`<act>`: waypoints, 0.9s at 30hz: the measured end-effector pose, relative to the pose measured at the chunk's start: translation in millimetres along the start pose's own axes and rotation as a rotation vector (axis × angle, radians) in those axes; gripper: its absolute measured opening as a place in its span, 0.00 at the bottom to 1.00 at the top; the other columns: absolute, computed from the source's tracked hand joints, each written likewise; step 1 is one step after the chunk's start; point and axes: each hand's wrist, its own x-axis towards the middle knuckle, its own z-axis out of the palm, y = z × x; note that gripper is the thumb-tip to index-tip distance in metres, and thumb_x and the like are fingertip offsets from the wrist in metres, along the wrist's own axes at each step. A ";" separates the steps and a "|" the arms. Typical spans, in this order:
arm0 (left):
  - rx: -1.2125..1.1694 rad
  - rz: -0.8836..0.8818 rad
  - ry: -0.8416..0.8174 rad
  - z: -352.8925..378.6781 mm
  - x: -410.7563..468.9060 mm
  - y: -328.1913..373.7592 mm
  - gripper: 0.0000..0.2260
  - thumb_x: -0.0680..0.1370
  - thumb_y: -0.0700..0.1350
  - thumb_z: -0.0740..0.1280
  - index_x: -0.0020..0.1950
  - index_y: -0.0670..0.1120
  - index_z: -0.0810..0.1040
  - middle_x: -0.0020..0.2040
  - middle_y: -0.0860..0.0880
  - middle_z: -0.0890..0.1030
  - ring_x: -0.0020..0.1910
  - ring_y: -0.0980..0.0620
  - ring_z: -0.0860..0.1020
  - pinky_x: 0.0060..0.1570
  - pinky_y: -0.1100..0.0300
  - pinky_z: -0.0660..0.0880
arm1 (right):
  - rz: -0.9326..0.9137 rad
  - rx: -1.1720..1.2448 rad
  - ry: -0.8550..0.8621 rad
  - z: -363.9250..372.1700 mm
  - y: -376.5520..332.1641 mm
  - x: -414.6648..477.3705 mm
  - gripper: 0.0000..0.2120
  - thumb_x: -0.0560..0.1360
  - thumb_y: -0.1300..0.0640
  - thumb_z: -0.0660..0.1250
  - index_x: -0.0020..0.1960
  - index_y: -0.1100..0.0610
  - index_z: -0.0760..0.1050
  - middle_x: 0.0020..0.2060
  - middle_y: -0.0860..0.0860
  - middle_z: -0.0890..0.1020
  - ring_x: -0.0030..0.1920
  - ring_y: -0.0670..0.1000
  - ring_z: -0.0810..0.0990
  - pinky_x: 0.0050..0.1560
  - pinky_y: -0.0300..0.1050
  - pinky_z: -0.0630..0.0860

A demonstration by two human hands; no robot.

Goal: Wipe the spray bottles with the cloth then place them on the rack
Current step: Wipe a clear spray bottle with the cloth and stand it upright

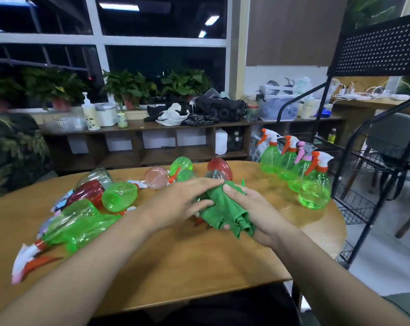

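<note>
Both hands (175, 203) (253, 208) clutch the green cloth (225, 208), toppled bottles (86, 222) left, upright bottles (314, 187) beside rack (373, 184).

The green microfibre cloth (225, 208), gripped by the left hand (175, 203) and right hand (255, 214), covers whatever lies inside it. Only an orange sliver (197, 221) shows beneath, so the item cannot be identified. The lying green and red plastic spray bottles (88, 208) along the wooden table's (199, 267) left edge are motion-blurred, outlines merging. The black wire rack (375, 55) is cut off at the right.
</note>
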 end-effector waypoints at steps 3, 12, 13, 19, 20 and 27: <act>0.083 -0.005 -0.054 -6.6 -9.1 -1.6 0.24 0.83 0.50 0.70 0.80 0.53 0.70 0.73 0.57 0.78 0.69 0.56 0.78 0.68 0.60 0.75 | 0.002 -0.020 0.019 10.1 0.9 1.8 0.18 0.83 0.48 0.70 0.66 0.59 0.81 0.54 0.64 0.87 0.45 0.59 0.87 0.33 0.47 0.82; 0.126 -0.245 0.232 0.7 -16.6 12.1 0.17 0.85 0.57 0.59 0.65 0.53 0.83 0.57 0.58 0.86 0.55 0.58 0.81 0.53 0.69 0.74 | 0.044 -0.081 0.158 15.4 -0.6 7.0 0.15 0.82 0.46 0.72 0.64 0.53 0.82 0.53 0.55 0.89 0.50 0.54 0.88 0.53 0.55 0.85; 0.078 -0.278 0.257 1.0 -17.1 13.9 0.14 0.85 0.54 0.61 0.64 0.53 0.83 0.55 0.60 0.85 0.53 0.60 0.80 0.52 0.75 0.70 | 0.040 -0.057 0.163 13.2 -1.5 7.5 0.15 0.81 0.48 0.74 0.65 0.54 0.81 0.53 0.56 0.89 0.49 0.53 0.88 0.53 0.54 0.85; -0.304 -0.473 0.349 22.9 -18.2 22.7 0.12 0.87 0.41 0.63 0.62 0.57 0.80 0.55 0.61 0.85 0.56 0.58 0.83 0.59 0.58 0.78 | -0.061 0.026 0.120 0.2 3.0 8.9 0.19 0.77 0.65 0.76 0.66 0.56 0.81 0.58 0.60 0.83 0.50 0.54 0.85 0.53 0.51 0.83; -0.397 -0.527 0.369 28.7 -18.5 23.3 0.14 0.87 0.39 0.62 0.62 0.57 0.81 0.56 0.59 0.85 0.58 0.55 0.83 0.61 0.53 0.79 | -0.053 0.026 0.106 0.8 6.3 8.5 0.20 0.75 0.65 0.78 0.66 0.54 0.82 0.59 0.59 0.82 0.52 0.54 0.86 0.58 0.53 0.82; -0.954 -0.757 0.461 34.7 -16.2 40.8 0.18 0.85 0.33 0.61 0.57 0.54 0.82 0.55 0.43 0.87 0.52 0.43 0.86 0.48 0.48 0.82 | -0.153 -0.340 0.266 1.1 19.5 7.6 0.28 0.68 0.53 0.86 0.64 0.41 0.81 0.60 0.46 0.81 0.56 0.46 0.83 0.56 0.46 0.82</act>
